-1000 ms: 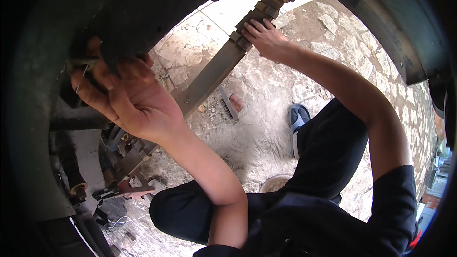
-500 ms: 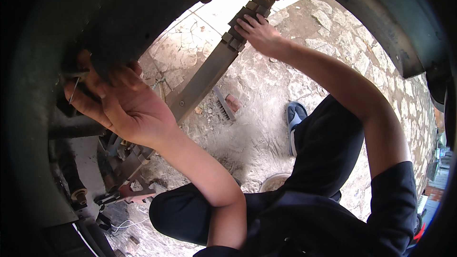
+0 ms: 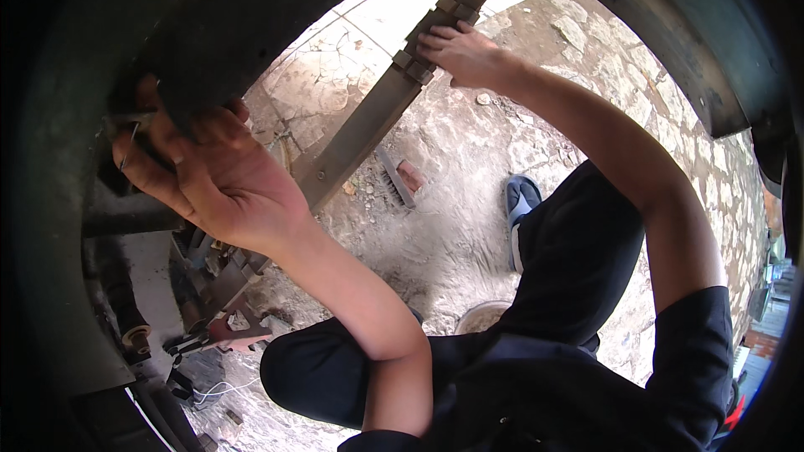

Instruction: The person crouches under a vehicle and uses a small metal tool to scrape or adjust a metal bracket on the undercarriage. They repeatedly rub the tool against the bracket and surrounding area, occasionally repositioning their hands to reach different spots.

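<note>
Apparently for balance, my right hand [image 3: 461,57] is resting, slightly spread, on far metal bar [image 3: 362,136]; left hand [image 3: 230,188] is curling at dark metalwork [image 3: 209,59], left, shadowed: pinching, cannot tell.

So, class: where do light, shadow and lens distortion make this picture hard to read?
Head view: deep shadow under the dark metal part obscures much of the left hand; same view, the pale slabs near the top are nearly washed out; same view, the stone paving curves and narrows rightward, apparently from the fisheye.
</note>
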`<state>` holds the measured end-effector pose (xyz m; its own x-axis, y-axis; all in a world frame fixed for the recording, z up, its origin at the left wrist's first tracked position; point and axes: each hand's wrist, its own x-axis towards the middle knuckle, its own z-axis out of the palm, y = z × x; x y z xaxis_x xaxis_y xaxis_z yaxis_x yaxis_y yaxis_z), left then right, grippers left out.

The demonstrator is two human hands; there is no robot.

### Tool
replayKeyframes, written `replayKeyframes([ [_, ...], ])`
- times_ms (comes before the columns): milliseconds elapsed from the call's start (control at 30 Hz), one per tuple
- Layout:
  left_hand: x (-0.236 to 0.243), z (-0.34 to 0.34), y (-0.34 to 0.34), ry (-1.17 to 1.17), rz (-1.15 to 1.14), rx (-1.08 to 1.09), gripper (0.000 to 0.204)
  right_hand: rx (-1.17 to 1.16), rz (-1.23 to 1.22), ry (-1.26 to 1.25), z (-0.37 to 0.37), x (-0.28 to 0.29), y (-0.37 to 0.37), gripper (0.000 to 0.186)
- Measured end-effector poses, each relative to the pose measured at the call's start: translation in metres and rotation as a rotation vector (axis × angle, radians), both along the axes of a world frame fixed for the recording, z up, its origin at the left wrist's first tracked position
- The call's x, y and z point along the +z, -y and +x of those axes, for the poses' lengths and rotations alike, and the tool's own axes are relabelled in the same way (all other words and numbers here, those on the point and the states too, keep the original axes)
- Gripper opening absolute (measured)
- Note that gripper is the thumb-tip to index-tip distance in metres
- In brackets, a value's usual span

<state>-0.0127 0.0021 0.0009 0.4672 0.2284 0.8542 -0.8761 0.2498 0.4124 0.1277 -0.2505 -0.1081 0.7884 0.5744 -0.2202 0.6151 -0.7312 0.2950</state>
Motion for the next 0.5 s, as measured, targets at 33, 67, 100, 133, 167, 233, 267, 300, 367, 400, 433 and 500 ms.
replayKeyframes([
  [33,0.001,0.0,0.002,-0.003,-0.015,0.017,0.05,0.008,0.007,0.084,0.002,-0.002,0.003,0.088],
  [67,0.0,0.0,0.002,-0.001,-0.008,0.01,0.05,0.017,0.013,0.168,0.003,-0.004,0.005,0.088],
  [100,0.0,0.0,0.002,0.0,-0.001,0.002,0.05,-0.054,0.025,0.154,0.001,-0.011,0.003,0.089],
  [133,0.0,0.001,0.001,0.003,0.006,-0.004,0.05,-0.044,-0.002,0.113,-0.006,-0.011,-0.005,0.088],
  [167,0.0,0.0,0.001,0.005,0.007,0.002,0.049,-0.03,-0.027,0.073,-0.012,-0.011,-0.012,0.088],
  [233,0.001,0.0,0.001,0.005,0.007,0.01,0.049,-0.033,-0.003,-0.036,-0.012,-0.007,-0.016,0.089],
  [267,0.0,-0.001,0.002,-0.003,0.002,0.023,0.049,-0.029,0.011,0.02,-0.006,-0.009,-0.011,0.089],
  [300,0.0,-0.001,0.002,-0.01,-0.004,0.035,0.049,-0.025,0.026,0.077,0.001,-0.01,-0.004,0.089],
  [367,0.002,-0.001,0.006,-0.02,-0.016,0.047,0.049,0.009,0.025,0.223,0.009,-0.014,0.01,0.088],
  [400,0.003,-0.002,0.007,-0.027,-0.02,0.053,0.049,-0.013,-0.012,0.212,0.007,-0.022,0.01,0.086],
  [433,0.003,-0.001,0.007,-0.033,-0.025,0.061,0.049,-0.033,-0.049,0.202,0.001,-0.026,0.004,0.085],
  [500,0.001,-0.003,0.002,-0.031,-0.024,0.06,0.049,-0.032,-0.032,0.019,-0.016,-0.009,-0.018,0.082],
])
